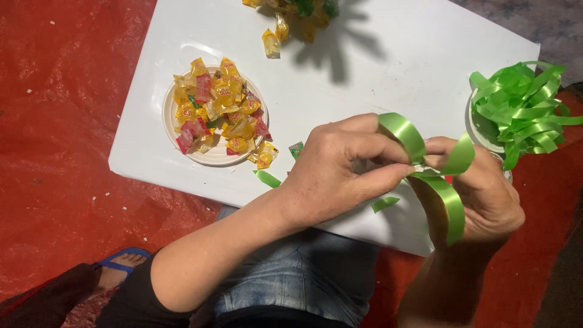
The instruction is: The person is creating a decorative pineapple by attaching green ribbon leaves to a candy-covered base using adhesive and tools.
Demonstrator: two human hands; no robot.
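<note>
Ribbon [446, 182] is being pinched by left hand [340, 167] and right hand [480, 194]; candy plate [172, 130] is sitting far left, ribbon pile [522, 109] far right.

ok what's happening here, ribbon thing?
A person holds a green ribbon in both hands over a white board. The left hand and right hand pinch it where it loops, one end hanging down. A plate of wrapped candies sits on the board, and a heap of ribbon strips lies to the right.
</note>
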